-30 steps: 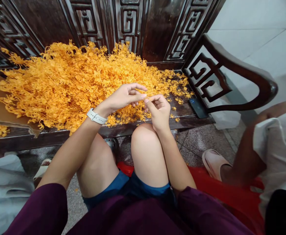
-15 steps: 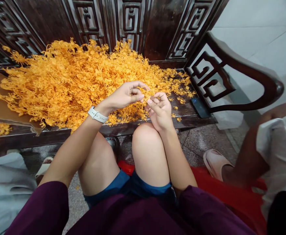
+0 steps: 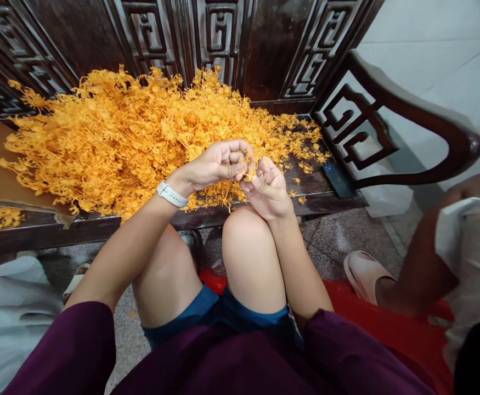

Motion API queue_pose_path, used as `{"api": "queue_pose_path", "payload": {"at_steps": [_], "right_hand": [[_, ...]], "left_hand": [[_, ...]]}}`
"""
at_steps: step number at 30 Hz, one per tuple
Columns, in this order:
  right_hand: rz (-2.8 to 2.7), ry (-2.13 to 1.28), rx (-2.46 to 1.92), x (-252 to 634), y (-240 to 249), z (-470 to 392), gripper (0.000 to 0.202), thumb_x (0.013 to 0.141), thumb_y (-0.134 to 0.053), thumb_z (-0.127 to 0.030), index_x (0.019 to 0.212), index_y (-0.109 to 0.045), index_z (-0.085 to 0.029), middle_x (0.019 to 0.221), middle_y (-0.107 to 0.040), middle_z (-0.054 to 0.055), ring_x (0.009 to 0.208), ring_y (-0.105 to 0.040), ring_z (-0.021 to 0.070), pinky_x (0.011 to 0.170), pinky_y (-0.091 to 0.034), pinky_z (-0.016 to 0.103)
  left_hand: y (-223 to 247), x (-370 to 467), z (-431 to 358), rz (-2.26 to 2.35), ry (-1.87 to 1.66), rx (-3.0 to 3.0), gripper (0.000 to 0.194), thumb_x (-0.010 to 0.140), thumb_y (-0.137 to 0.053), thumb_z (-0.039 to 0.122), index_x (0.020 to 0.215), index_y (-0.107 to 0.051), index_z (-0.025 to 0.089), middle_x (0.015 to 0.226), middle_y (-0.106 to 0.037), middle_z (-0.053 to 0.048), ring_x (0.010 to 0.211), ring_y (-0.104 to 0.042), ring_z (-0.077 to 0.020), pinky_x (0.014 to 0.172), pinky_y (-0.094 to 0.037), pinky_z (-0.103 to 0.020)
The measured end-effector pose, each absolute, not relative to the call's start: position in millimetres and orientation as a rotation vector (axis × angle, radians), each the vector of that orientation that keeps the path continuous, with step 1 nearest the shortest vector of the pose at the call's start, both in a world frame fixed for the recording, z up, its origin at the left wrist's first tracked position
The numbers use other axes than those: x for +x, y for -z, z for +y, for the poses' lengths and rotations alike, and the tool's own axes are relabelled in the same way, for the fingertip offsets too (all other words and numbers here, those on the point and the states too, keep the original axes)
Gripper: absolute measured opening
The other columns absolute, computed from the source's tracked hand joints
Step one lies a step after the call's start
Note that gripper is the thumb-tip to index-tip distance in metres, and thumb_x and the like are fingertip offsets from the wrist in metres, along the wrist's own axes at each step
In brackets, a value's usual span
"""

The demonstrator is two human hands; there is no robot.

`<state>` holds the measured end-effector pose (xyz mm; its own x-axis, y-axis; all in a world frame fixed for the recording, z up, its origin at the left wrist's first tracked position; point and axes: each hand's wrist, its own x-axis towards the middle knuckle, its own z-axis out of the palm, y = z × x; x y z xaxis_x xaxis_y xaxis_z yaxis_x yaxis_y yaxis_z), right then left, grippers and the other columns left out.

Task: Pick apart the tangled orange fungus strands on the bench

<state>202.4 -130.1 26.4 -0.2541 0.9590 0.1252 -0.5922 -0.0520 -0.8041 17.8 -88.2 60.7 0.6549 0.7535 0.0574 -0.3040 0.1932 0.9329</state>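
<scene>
A large heap of tangled orange plastic-looking pieces (image 3: 133, 131) covers much of the dark wooden bench (image 3: 317, 202). In front of its right part, above my knees, my left hand (image 3: 223, 160) pinches a small orange piece (image 3: 249, 174) between thumb and fingers. My right hand (image 3: 268, 189) grips the same piece from the right, its fingers curled and close to the left fingertips. A white watch is on my left wrist. The fine parts of the piece between the fingers are partly hidden.
Brown cardboard (image 3: 1, 175) lies at the bench's left. A dark phone (image 3: 338, 180) rests by the curved armrest (image 3: 433, 118). Loose orange bits lie at the heap's right. Other people's legs are at both sides; a pink slipper (image 3: 367, 274) is on the floor.
My left hand has moved slightly right and its fingers have closed more around the orange piece. Both hands are now nearer each other. The view has shifted slightly.
</scene>
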Motion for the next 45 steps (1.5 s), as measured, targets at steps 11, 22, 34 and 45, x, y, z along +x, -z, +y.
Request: {"api": "queue_pose_path", "payload": {"at_steps": [11, 22, 34, 45], "right_hand": [[-0.994, -1.621, -0.364, 206.5, -28.2, -132.7, 0.068, 0.074, -0.103, -0.028, 0.08, -0.035, -0.025, 0.076, -0.052, -0.005, 0.061, -0.044, 0.0099, 0.06, -0.043, 0.025], [-1.039, -1.552, -0.332, 209.3, -22.2, -131.1, 0.073, 0.073, -0.103, -0.034, 0.078, -0.031, -0.026, 0.074, -0.056, -0.005, 0.063, -0.051, 0.0128, 0.058, -0.043, 0.026], [-1.038, -1.546, -0.175, 209.5, -25.5, -134.7, 0.072, 0.075, -0.1, -0.028, 0.076, -0.028, -0.025, 0.065, -0.049, -0.006, 0.056, -0.039, 0.0114, 0.054, -0.038, 0.025], [-0.921, -1.613, -0.36, 205.1, -16.4, -128.2, 0.05, 0.069, -0.107, -0.036, 0.109, -0.077, -0.028, 0.076, -0.063, -0.004, 0.068, -0.055, 0.0137, 0.066, -0.054, 0.027]], "left_hand": [[-52.2, 23.8, -94.0, 0.259, -0.795, 1.152, 0.051, 0.078, -0.102, 0.037, 0.107, -0.063, 0.021, 0.075, -0.071, 0.004, 0.065, -0.063, -0.006, 0.067, -0.053, -0.02], [-45.4, 32.6, -96.1, 0.145, -0.876, 1.192, 0.041, 0.083, -0.097, 0.033, 0.099, -0.06, 0.023, 0.073, -0.071, 0.005, 0.063, -0.062, -0.0052, 0.065, -0.05, -0.017], [-54.6, 38.4, -107.9, 0.241, -0.985, 1.145, 0.059, 0.068, -0.104, 0.04, 0.088, -0.05, 0.025, 0.062, -0.057, 0.008, 0.058, -0.053, -0.0077, 0.063, -0.048, -0.024], [-71.7, 21.1, -90.9, 0.623, -1.2, 1.123, 0.029, 0.092, -0.082, 0.023, 0.113, -0.064, 0.027, 0.081, -0.064, 0.004, 0.068, -0.062, -0.0084, 0.066, -0.053, -0.024]]}}
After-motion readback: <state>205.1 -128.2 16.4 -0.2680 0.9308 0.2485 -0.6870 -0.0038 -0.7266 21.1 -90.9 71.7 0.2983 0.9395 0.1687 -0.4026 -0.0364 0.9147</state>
